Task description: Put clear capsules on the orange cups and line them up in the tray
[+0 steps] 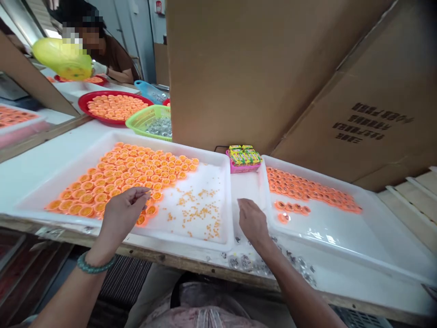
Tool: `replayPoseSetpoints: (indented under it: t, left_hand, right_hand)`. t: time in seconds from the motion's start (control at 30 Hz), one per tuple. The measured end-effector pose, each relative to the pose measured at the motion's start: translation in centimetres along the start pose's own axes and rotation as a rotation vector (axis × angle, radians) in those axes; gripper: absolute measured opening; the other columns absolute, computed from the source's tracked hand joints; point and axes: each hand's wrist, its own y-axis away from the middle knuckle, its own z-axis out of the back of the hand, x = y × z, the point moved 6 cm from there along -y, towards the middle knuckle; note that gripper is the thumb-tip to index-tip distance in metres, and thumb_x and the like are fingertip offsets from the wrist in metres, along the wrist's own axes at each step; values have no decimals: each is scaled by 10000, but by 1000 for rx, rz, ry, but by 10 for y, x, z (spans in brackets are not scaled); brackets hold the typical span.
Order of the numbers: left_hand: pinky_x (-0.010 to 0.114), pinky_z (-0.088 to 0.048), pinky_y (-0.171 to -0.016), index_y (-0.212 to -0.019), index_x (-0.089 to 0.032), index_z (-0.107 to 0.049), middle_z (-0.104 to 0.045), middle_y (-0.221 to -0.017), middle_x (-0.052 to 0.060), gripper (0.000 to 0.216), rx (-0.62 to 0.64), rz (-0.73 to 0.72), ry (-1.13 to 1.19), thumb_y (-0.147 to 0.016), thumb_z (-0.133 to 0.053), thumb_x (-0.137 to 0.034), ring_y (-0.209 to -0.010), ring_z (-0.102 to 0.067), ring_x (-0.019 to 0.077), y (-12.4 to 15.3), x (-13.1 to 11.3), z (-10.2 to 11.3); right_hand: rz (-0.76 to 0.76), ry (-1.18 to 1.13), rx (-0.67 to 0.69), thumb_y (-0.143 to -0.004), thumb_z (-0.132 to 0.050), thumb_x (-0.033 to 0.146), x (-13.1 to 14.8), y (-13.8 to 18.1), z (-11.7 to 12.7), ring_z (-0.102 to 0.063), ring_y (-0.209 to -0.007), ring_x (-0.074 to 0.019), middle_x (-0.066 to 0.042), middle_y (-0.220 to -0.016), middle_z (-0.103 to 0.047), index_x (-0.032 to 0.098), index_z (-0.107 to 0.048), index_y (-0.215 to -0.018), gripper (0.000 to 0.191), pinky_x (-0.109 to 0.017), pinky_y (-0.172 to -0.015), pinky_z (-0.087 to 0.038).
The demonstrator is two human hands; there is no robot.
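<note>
My left hand point(128, 205) hovers over the front right edge of a block of small round orange cups point(109, 175), thumb and fingertips pinched together. Whatever sits in that pinch is too small to make out. The cups fill much of a white tray point(226, 200), and tiny orange beads point(200, 212) lie scattered on its right side. Between this tray and a second white tray point(341, 237) is my right hand point(253, 222), its fingers closed and pointing down; their contents are hidden. Small clear and silvery pieces point(246, 262) lie by my right forearm.
Orange pieces with dark centres point(310, 189) lie in rows in the right tray. A pink basket point(245, 167) holds yellow-green packets. Behind stands tall cardboard point(232, 77). Back left are a red tray point(82, 104), a green basket point(131, 122) and a co-worker holding a yellow basin point(58, 57).
</note>
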Motion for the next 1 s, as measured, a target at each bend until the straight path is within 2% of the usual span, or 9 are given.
replayPoseSetpoints:
  t: [0.07, 0.1, 0.2, 0.27, 0.4, 0.57, 0.63, 0.77, 1.0]
  left_hand:
    - [249, -476, -572, -933, -191, -653, -662, -793, 32, 302, -94, -21, 72, -715, -598, -392, -616, -590, 155, 4, 1, 8]
    - [244, -476, -580, -941, -186, -648, -659, -795, 30, 300, -138, -30, 117, -722, -593, -385, -606, -579, 144, 6, 2, 9]
    - [240, -471, -593, -962, -188, -635, -656, -798, 23, 311, -225, -37, 190, -739, -586, -400, -584, -561, 128, 11, 6, 8]
    - [249, -469, -601, -970, -202, -634, -660, -800, 20, 324, -221, -16, 157, -746, -579, -430, -600, -575, 141, 12, 11, 5]
    - [272, -461, -609, -974, -232, -639, -667, -794, 17, 335, -137, 11, 20, -761, -552, -475, -668, -617, 189, 9, 18, -1]
    - [293, -439, -641, -967, -250, -643, -673, -818, 7, 317, -83, 3, -103, -782, -506, -468, -691, -615, 200, 4, 20, -2]
    - [297, -425, -662, -973, -258, -641, -671, -812, -1, 318, -66, 10, -121, -787, -494, -470, -711, -611, 200, 3, 20, -2]
    - [301, -403, -681, -985, -259, -640, -667, -804, -5, 321, -64, 3, -126, -789, -490, -464, -721, -600, 200, 6, 16, -3]
    - [302, -410, -662, -954, -248, -648, -674, -819, 8, 307, -36, 15, -93, -770, -519, -457, -691, -594, 200, 4, 16, -3]
  right_hand:
    - [49, -229, -171, -867, -430, 139, 26, -8, 21, -597, -924, -185, -92, -1004, -643, 154, -607, -1035, 244, -303, -831, -474]
    - [110, -327, -181, -873, -439, 162, 43, -13, 25, -601, -894, -174, -78, -976, -646, 168, -609, -1016, 222, -293, -809, -479]
    - [308, -444, -14, -865, -470, 167, 95, -37, 13, -599, -836, -151, -55, -922, -641, 181, -625, -943, 174, -260, -759, -474]
    - [317, -380, 111, -854, -492, 165, 112, -58, -10, -595, -791, -139, -47, -912, -635, 177, -632, -924, 157, -248, -730, -463]
    - [168, -168, 225, -861, -491, 187, 104, -112, -56, -591, -795, -137, -57, -987, -618, 177, -615, -1006, 192, -256, -764, -444]
    - [151, -56, 285, -816, -553, 180, 102, -159, -91, -559, -972, -199, -101, -1133, -551, 188, -552, -1175, 359, -281, -817, -440]
    - [156, -23, 316, -793, -589, 191, 103, -165, -101, -517, -1051, -223, -105, -1145, -536, 194, -569, -1154, 362, -290, -840, -434]
    - [167, 6, 338, -813, -570, 223, 102, -161, -108, -490, -1077, -220, -94, -1137, -526, 196, -612, -1025, 218, -293, -850, -425]
    - [195, -29, 343, -765, -587, 190, 97, -147, -102, -575, -851, -180, -59, -928, -615, 172, -595, -858, 95, -280, -751, -434]
